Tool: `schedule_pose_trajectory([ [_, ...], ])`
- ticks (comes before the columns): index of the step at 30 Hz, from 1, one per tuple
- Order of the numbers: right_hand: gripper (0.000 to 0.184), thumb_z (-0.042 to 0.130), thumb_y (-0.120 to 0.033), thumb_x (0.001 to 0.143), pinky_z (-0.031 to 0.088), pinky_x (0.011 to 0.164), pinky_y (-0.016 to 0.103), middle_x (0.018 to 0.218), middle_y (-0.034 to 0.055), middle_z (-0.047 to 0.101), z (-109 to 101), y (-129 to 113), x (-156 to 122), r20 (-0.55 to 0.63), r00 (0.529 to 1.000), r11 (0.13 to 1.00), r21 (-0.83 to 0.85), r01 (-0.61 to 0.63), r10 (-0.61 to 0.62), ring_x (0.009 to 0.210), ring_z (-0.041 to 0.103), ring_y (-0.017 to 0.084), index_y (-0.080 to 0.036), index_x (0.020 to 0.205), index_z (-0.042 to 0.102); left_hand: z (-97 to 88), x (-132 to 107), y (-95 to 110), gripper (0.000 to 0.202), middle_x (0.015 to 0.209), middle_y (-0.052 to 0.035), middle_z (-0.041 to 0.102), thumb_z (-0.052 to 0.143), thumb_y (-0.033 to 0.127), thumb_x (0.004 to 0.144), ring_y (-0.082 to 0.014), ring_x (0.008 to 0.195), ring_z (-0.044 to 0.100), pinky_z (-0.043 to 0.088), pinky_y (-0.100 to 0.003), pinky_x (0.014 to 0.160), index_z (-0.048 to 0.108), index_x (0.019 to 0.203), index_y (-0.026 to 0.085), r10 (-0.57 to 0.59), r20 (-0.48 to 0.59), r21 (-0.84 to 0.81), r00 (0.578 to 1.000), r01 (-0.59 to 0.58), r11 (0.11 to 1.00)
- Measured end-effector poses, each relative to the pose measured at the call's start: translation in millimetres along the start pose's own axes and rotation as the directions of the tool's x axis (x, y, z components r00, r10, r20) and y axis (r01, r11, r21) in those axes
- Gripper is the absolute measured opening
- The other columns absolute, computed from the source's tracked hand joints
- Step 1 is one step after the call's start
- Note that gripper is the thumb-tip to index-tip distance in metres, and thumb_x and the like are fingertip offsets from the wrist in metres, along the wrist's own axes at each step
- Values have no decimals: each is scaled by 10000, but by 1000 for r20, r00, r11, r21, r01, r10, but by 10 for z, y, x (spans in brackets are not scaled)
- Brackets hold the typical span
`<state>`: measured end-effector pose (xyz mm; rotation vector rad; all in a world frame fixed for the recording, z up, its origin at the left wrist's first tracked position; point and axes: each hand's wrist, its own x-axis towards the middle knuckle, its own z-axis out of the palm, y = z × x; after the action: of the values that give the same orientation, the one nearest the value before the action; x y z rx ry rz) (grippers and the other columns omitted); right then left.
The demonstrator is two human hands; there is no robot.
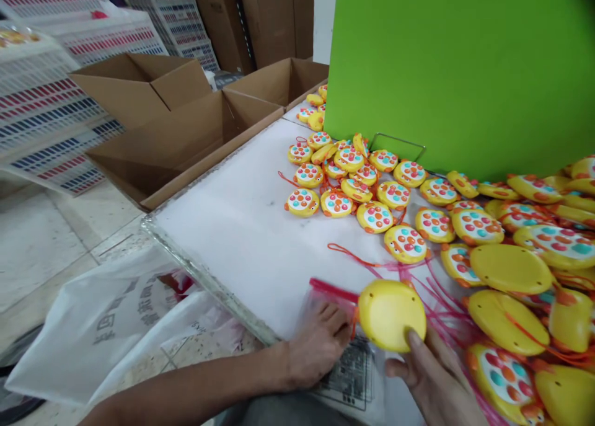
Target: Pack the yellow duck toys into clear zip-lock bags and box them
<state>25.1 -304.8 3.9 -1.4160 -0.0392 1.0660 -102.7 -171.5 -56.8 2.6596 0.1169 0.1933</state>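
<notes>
My right hand [432, 370] pinches a yellow turtle-shaped toy [392, 314] by its edge, thumb on the plain underside. An orange cord hangs at the toy's left side. My left hand [320, 345] lies at the front edge of the table, fingers curled over a clear zip bag [334, 292] with a pink zip strip and dark printing. The toy is just right of my left fingers, close to the bag's mouth. Pink zip strips [437, 296] lie on the table beyond the toy. Many similar toys [405, 243] with coloured dots are spread to the right.
A green panel [455, 66] stands behind the toys. Open cardboard boxes [186, 141] adjoin the white table's [232, 221] left edge. On the floor at left lies a white plastic sack [130, 320], with stacked crates [56, 116] farther back.
</notes>
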Motion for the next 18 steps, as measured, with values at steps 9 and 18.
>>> schedule_pose_trajectory([
  [9,469,432,-455,866,506,595,259,920,64,702,-5,402,37,148,898,551,-744,377,-413,621,647,181,-216,1267,474,-396,-145,74,155,773,-41,627,427,160,898,-164,812,527,382,-330,870,562,821,150,-7,-221,-138,975,-24,990],
  [18,406,343,-352,926,523,721,228,1092,58,665,-33,288,11,373,810,266,-810,522,-451,886,671,172,-230,1301,442,-516,-1,-101,159,722,-30,633,437,198,845,-152,679,589,429,-229,602,573,789,138,-545,156,-711,824,477,517],
])
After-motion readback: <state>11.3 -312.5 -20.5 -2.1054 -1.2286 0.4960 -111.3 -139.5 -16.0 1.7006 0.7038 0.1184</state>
